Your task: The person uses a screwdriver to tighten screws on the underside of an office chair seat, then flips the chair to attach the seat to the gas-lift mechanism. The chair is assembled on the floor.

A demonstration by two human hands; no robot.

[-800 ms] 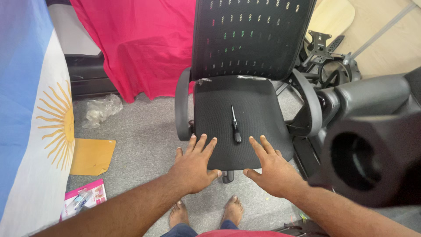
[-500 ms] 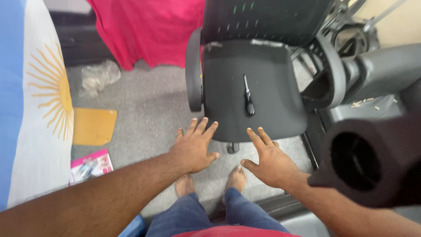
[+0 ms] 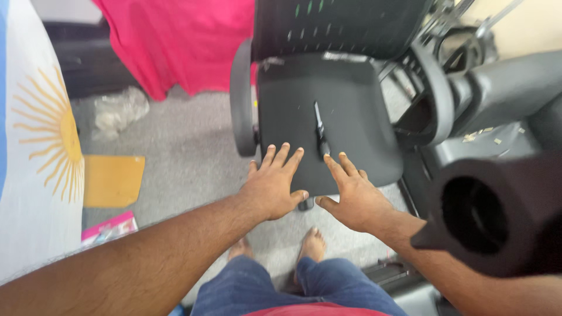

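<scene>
I see left hand [image 3: 270, 187] and right hand [image 3: 354, 196] flat, fingers spread, holding nothing, on front edge of black padded office-chair seat [image 3: 351, 111]. Black-handled screwdriver [image 3: 319, 130] lies mid-seat, just beyond right fingertips. Black armrest [image 3: 241, 99] bounds left; grey carpet [image 3: 181, 152] open beyond.

Black chair [image 3: 351, 123], black screwdriver [image 3: 319, 130]; pink cloth [image 3: 187, 41]; white flag [image 3: 35, 152] with yellow sun; grey carpet [image 3: 181, 152]; blue jeans [image 3: 293, 287].

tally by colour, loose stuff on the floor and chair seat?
Black: 1, screwdriver on the chair seat
Yellow: 1, flat sheet
Pink: 1, packet
Clear: 1, crumpled plastic
Total: 4
</scene>
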